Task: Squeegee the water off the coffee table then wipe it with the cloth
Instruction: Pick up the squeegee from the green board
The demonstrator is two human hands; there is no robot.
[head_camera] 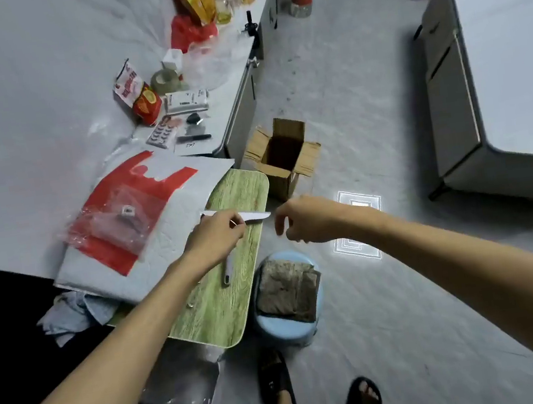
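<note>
The coffee table [233, 192] is a small green wood-grain top with rounded corners. A white squeegee [255, 217] lies across it, its blade near the far end and its grey handle [228, 269] pointing back toward me. My left hand [214, 239] covers the squeegee's neck and grips it. My right hand [308, 220] hovers just off the table's right edge, fingers curled and apart, holding nothing. A folded brownish-grey cloth [288, 288] rests on a light blue stool [320, 310] right of the table.
A white padded sheet [175, 213] with a red plastic bag [124, 213] overlaps the table's left side. An open cardboard box [286, 158] stands on the floor beyond the table. A cluttered white counter [222, 82] runs along the back left. My sandalled feet [279, 390] are below.
</note>
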